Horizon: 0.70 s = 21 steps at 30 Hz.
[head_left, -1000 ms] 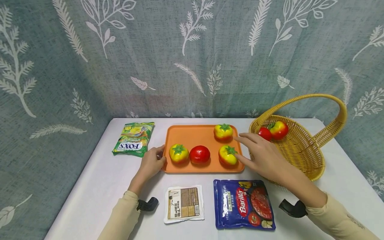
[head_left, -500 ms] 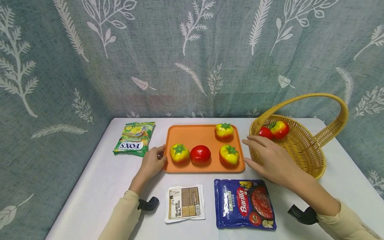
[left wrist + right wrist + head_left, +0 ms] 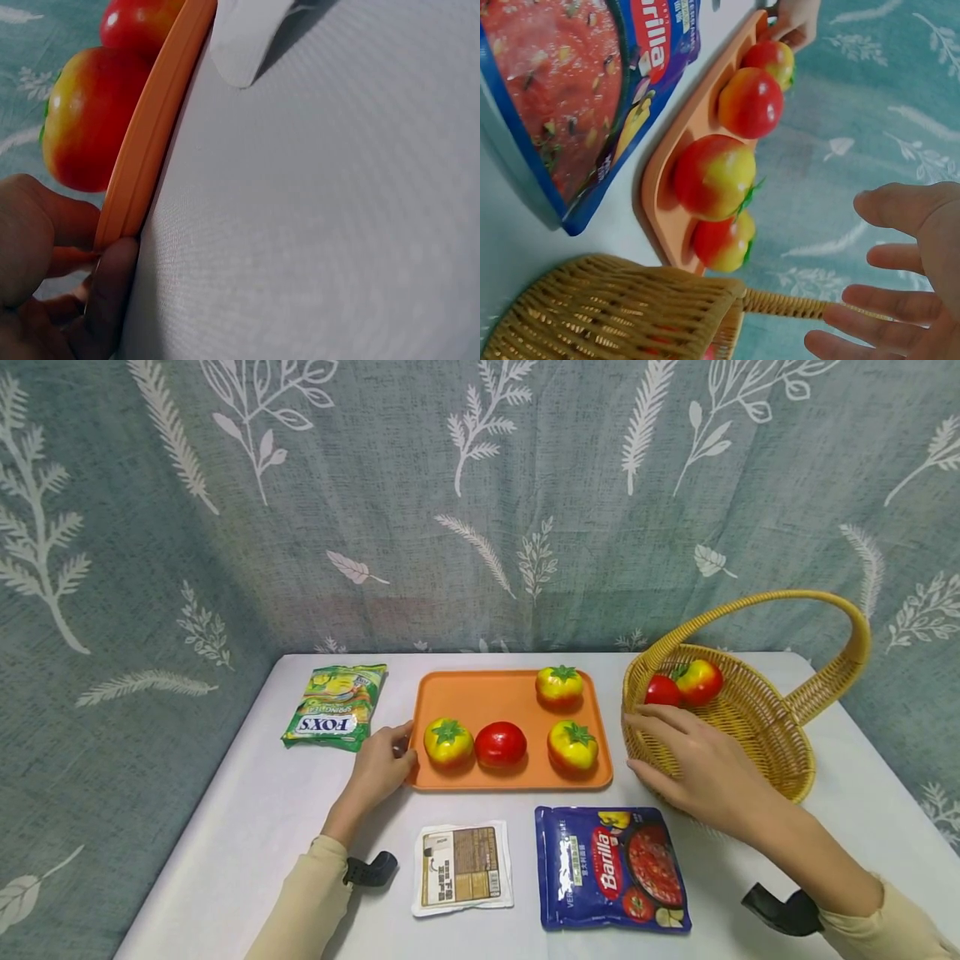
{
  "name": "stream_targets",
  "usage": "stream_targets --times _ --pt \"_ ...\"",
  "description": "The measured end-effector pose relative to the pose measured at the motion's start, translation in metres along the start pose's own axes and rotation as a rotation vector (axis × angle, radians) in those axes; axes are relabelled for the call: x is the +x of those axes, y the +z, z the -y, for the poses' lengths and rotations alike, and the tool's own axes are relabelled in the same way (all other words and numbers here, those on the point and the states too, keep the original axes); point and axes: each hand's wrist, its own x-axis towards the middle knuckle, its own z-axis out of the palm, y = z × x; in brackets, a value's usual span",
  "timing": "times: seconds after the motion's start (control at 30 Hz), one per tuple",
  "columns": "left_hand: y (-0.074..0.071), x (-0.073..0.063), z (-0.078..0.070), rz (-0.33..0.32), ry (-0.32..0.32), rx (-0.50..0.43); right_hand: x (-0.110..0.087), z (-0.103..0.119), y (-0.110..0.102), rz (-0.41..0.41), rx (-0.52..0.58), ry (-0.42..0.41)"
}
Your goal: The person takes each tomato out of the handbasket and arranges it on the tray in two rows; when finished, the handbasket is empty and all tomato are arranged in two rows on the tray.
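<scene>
My left hand (image 3: 382,764) pinches the left edge of an orange tray (image 3: 472,693); the left wrist view shows thumb and fingers on its rim. Several shiny tomato-like fruits sit in the tray: a yellow-red fruit (image 3: 448,745) at the left, a red fruit (image 3: 501,745) beside it, a front right fruit (image 3: 573,747) and a back right fruit (image 3: 559,687). My right hand (image 3: 705,768) holds nothing, its fingers spread. In the head view it overlaps the near left side of a wicker basket (image 3: 795,760). A red fruit (image 3: 663,691) and a yellow-red fruit (image 3: 701,682) lie inside that basket.
A green Fox's bag (image 3: 335,706) lies left of the tray. In front are a white-edged brown packet (image 3: 462,868) and a blue Barilla pouch (image 3: 611,868). The basket's tall handle (image 3: 750,603) arches upward. A patterned curtain (image 3: 480,560) stands behind the table.
My right hand has drawn back rightward from the fruits on the tray's right side to the basket's near left side. My left hand, the tray and the fruits stay put.
</scene>
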Motion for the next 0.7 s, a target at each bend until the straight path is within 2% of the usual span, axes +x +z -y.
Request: stream_targets --times 0.23,0.7 --pt "-0.001 0.000 0.000 0.001 0.005 0.000 -0.008 -0.004 -0.004 0.005 -0.002 0.036" --pt "-0.001 0.000 0.001 -0.002 0.009 0.004 -0.014 -0.028 -0.010 -0.047 -0.031 0.057"
